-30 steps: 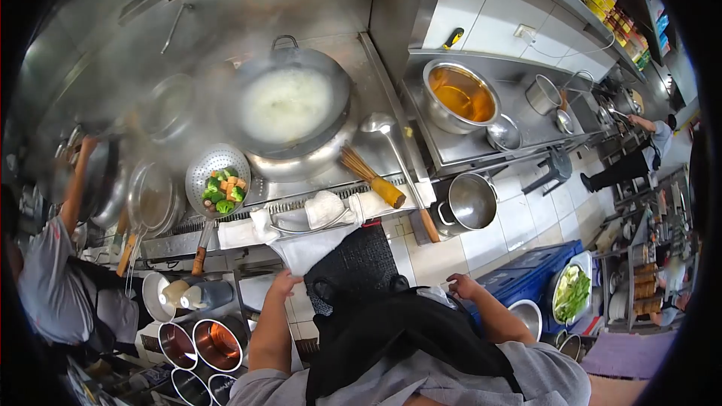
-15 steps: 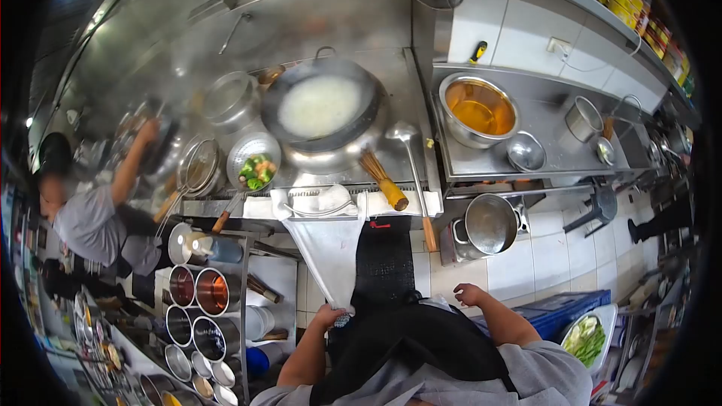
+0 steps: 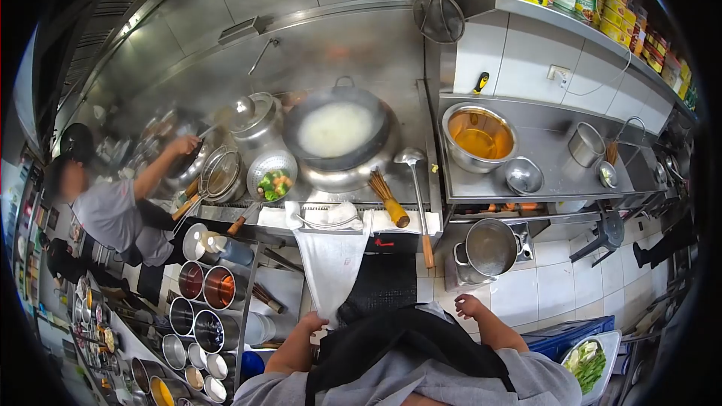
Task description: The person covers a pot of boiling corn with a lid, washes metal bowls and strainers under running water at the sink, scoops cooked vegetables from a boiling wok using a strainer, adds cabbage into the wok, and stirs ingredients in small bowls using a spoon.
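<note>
White cloth [image 3: 335, 271] hangs from the front edge of the counter [image 3: 410, 116], on my side of the wok [image 3: 383, 135], and narrows toward its lower end. From my head camera I see my left grip [image 3: 310, 323] at that lower end, well in front of the wok, with the fingers drawn nearly together on the fabric. My right grip [image 3: 468, 306] is in front of the wok and off to its right, with fingers loosely curled, a gap beside the thumb, and nothing in it that I can see.

The wok holds cloudy white liquid [image 3: 336, 129] under steam. Just left of the wok, toward me, a perforated scoop [image 3: 291, 168] carries broccoli and orange pieces [image 3: 273, 184]. Near the wok's front right, a bundled brush [image 3: 389, 201] lies with its yellow end toward me, and right of that a long ladle [image 3: 418, 199] points its wooden handle my way. Farther right of the wok stands a steel basin [image 3: 453, 124] of amber liquid, with a small metal bowl [image 3: 524, 174] just beside it. Well left of the wok, a co-worker [image 3: 116, 210] in grey reaches an arm over other pans.
</note>
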A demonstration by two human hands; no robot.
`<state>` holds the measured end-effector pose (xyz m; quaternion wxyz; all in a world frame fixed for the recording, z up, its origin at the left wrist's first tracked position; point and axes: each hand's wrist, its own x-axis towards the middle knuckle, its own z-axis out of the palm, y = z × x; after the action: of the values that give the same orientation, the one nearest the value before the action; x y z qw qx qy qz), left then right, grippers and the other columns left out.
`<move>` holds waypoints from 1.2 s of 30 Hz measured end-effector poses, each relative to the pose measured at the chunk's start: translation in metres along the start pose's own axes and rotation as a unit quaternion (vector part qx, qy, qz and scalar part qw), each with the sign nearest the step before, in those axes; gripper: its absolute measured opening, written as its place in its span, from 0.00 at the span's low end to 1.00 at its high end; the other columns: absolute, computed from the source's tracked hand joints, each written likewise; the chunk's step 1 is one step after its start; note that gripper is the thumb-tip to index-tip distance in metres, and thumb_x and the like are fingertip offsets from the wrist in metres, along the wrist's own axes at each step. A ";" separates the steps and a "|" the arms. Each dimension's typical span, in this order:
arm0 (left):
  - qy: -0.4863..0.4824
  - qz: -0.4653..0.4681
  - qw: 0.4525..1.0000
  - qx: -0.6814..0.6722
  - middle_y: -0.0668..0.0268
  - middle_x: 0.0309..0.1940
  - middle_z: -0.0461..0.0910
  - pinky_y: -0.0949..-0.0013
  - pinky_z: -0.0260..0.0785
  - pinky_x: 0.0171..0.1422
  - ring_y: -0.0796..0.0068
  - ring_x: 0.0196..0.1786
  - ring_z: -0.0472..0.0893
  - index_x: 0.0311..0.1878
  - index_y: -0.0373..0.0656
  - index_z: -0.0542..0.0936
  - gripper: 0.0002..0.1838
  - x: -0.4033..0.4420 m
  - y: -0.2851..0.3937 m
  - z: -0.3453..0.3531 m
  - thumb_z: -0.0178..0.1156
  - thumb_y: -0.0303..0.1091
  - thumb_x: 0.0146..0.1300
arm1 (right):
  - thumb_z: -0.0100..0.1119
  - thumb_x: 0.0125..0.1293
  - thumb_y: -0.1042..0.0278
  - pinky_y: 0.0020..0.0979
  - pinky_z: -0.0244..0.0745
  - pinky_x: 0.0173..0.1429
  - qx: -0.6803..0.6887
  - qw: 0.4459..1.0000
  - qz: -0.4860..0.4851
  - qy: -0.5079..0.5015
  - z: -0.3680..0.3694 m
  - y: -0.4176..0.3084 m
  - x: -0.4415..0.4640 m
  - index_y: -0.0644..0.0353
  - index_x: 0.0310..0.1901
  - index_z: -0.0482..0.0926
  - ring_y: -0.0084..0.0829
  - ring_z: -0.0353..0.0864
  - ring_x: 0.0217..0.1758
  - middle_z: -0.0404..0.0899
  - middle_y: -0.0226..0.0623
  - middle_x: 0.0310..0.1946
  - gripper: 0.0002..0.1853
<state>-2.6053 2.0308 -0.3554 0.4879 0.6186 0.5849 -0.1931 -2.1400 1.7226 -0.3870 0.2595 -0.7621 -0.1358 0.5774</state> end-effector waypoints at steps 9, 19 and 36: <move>-0.024 0.096 0.991 0.088 0.59 0.33 0.81 0.60 0.74 0.29 0.67 0.33 0.80 0.47 0.39 0.77 0.23 0.051 -0.001 0.013 0.68 0.43 0.52 | 0.54 0.64 0.62 0.30 0.77 0.24 -0.033 0.997 0.071 -0.008 -0.002 0.053 -0.028 0.56 0.52 0.73 0.30 0.83 0.27 0.82 0.40 0.33 0.16; -0.013 0.101 0.988 0.118 0.61 0.29 0.80 0.63 0.73 0.26 0.68 0.26 0.79 0.43 0.37 0.78 0.22 0.052 -0.014 0.004 0.69 0.45 0.51 | 0.54 0.62 0.65 0.29 0.76 0.24 -0.016 1.000 0.016 0.019 0.007 0.004 -0.020 0.58 0.53 0.73 0.29 0.82 0.28 0.81 0.40 0.33 0.18; 0.012 -0.025 0.996 -0.083 0.64 0.28 0.79 0.67 0.70 0.24 0.71 0.26 0.77 0.47 0.43 0.79 0.22 -0.010 -0.024 0.003 0.68 0.45 0.52 | 0.51 0.63 0.68 0.31 0.77 0.25 -0.067 0.997 0.031 -0.028 0.027 0.001 -0.006 0.55 0.55 0.72 0.31 0.84 0.30 0.82 0.41 0.36 0.17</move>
<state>-2.6290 2.0192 -0.3574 0.5251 0.5633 0.6204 -0.1487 -2.1673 1.7248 -0.3879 0.1862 -0.7650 -0.1574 0.5961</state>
